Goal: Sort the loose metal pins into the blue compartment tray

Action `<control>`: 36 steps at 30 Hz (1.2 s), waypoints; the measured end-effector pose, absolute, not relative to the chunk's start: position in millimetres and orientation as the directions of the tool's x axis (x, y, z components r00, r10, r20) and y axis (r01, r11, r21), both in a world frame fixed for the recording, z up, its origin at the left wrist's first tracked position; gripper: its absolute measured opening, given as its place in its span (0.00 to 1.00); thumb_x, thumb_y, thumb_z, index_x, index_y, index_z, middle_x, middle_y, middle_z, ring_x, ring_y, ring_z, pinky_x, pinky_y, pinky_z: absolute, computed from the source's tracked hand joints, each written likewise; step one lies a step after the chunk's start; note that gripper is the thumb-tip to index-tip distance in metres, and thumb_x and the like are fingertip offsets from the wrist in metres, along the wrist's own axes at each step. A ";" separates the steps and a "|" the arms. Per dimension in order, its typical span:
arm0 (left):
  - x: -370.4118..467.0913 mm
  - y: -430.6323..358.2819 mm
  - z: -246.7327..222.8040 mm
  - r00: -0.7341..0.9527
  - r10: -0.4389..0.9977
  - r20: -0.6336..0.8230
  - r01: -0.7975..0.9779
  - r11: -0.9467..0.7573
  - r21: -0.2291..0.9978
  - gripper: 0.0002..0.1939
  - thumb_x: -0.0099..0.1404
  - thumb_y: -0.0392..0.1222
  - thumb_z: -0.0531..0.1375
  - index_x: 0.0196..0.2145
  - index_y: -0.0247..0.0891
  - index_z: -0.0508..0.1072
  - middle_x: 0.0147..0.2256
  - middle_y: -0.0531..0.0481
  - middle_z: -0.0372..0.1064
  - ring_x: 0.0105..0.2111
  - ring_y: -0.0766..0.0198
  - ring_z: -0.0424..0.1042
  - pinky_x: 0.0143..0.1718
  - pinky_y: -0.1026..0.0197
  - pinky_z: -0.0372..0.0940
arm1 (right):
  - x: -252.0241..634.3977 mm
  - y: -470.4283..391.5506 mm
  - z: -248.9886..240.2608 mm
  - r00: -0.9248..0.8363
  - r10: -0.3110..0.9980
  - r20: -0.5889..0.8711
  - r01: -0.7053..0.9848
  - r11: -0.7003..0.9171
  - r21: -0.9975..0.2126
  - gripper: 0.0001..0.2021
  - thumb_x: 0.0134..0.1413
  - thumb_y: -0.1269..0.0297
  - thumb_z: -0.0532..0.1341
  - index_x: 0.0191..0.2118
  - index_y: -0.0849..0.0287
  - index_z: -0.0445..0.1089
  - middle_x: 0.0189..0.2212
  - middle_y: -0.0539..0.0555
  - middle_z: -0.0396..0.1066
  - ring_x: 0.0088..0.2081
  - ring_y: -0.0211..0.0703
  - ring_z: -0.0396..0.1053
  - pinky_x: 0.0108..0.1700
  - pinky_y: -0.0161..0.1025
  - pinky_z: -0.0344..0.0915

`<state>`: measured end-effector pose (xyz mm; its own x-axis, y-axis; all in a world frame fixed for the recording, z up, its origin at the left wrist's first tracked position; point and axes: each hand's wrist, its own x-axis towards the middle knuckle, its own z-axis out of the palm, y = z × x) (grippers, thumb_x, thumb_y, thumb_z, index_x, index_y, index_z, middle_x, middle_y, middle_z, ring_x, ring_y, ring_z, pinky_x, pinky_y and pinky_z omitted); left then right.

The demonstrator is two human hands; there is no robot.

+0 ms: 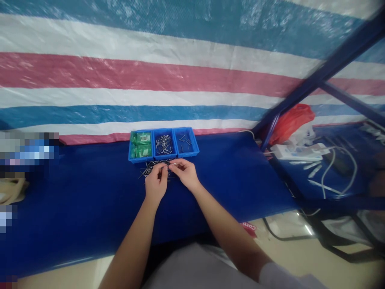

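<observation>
My left hand (155, 182) and my right hand (185, 175) meet fingertip to fingertip just in front of the blue bins. Both are closed in a pinch around a small, thin metal rod (173, 163), largely covered by the fingers, whose exact kind I cannot make out. Beneath and behind the fingers lies a loose pile of slim dark metal pieces (146, 170), partly hidden by the hands. The middle blue bin (165, 157) holds many short shiny metal pieces. In the right blue bin (189, 154) lie several more. Green packets (142, 138) fill the left blue bin (141, 160).
A blue-covered table (90, 200) extends to both sides. Striped sheeting (180, 76) hangs behind it. At right stand a dark blue metal frame (288, 96), a red plastic bag (293, 122), a white power strip (297, 152) and cables. Pixelated objects sit at the left edge.
</observation>
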<state>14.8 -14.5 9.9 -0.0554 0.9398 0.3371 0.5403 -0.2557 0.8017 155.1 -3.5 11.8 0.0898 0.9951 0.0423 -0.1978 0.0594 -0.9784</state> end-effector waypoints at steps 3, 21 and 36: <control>14.7 -14.0 9.3 -0.037 0.925 0.379 0.536 -0.302 0.789 0.12 0.68 0.47 0.56 0.43 0.41 0.74 0.33 0.52 0.76 0.30 0.67 0.74 0.37 0.65 0.67 | 155.3 -3.8 12.6 0.086 0.995 0.059 -0.173 0.073 -0.982 0.13 0.45 0.56 0.71 0.37 0.57 0.77 0.29 0.52 0.77 0.30 0.40 0.74 0.36 0.39 0.71; 14.8 -14.4 9.7 -0.066 0.949 0.308 0.523 -0.230 0.821 0.13 0.67 0.50 0.57 0.45 0.41 0.73 0.29 0.54 0.75 0.28 0.67 0.75 0.35 0.65 0.66 | 154.8 -9.9 16.4 0.002 0.985 0.173 0.088 0.172 -0.981 0.09 0.58 0.57 0.62 0.38 0.57 0.73 0.34 0.52 0.75 0.33 0.40 0.73 0.37 0.36 0.69; 12.3 -13.5 8.5 -0.061 0.945 0.320 0.595 -0.223 0.772 0.16 0.69 0.50 0.54 0.29 0.40 0.71 0.23 0.54 0.70 0.24 0.68 0.70 0.31 0.65 0.61 | 154.6 -11.5 20.9 0.011 0.969 0.245 0.163 0.240 -0.957 0.08 0.57 0.60 0.63 0.40 0.56 0.74 0.33 0.53 0.75 0.32 0.41 0.72 0.35 0.37 0.67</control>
